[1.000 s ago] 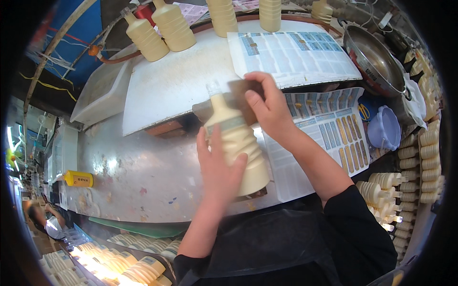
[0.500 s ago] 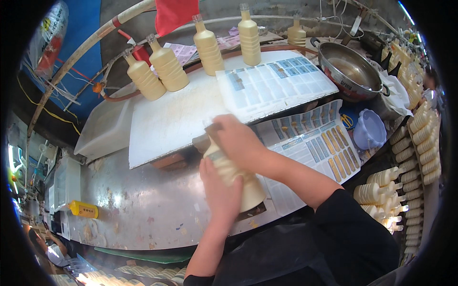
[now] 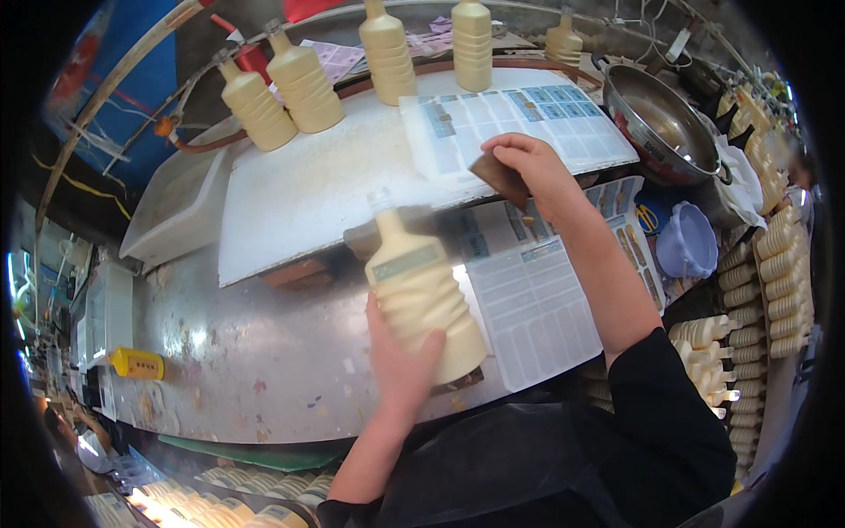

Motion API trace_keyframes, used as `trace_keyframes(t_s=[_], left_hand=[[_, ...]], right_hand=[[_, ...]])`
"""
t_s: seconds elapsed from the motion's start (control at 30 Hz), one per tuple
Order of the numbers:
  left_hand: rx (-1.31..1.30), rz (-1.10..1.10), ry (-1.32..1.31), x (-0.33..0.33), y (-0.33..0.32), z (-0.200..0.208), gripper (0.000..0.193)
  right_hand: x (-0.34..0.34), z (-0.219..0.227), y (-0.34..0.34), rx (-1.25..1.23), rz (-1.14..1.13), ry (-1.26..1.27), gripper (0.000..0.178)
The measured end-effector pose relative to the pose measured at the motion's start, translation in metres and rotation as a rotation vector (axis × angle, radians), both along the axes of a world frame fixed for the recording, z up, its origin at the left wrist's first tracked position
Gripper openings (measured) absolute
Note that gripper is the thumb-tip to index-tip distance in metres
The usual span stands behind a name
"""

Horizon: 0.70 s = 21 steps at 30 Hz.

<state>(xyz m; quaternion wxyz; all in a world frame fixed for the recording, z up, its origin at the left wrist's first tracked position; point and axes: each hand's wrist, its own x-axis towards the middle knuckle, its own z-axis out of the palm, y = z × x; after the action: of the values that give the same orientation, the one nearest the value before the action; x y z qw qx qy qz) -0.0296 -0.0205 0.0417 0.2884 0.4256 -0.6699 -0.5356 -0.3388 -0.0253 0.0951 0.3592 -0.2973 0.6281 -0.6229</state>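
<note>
A cream-coloured bottle with wavy ridges leans over the metal table, its neck toward the raised white board. My left hand grips its lower body from the left. A blue-grey label strip runs across the bottle's shoulder. Pinched in my right hand is a flat brown scraper, held apart from the bottle. Below it lies a sheet of label transfers, partly hidden by my right arm. Another sheet of blue transfers rests on the board.
Several cream bottles stand along the board's back edge. At right are a large metal pan, a lavender bucket and rows of bottles. A translucent bin and a yellow bottle are on the left.
My right hand has lifted off the bottle and moved right with the scraper, uncovering the label on the shoulder. My left hand still grips the bottle. The whole view has shifted slightly.
</note>
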Motion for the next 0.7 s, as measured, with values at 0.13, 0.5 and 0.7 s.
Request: trace_keyframes(t_s=[0.13,0.5,0.7], left_hand=[[0.011,0.015,-0.013,0.001,0.001,0.002,0.094],[0.006,0.029,0.142,0.0,0.002,-0.008,0.098],[-0.045,-0.015,0.128,0.001,0.0,-0.014,0.099]], right_hand=[[-0.036,-0.003,0.014,0.186,-0.091,0.395,0.021],[-0.148,-0.009,0.048,0.627,-0.42,1.334,0.033],[-0.187,-0.019,0.018,0.674,-0.121,1.361,0.031]])
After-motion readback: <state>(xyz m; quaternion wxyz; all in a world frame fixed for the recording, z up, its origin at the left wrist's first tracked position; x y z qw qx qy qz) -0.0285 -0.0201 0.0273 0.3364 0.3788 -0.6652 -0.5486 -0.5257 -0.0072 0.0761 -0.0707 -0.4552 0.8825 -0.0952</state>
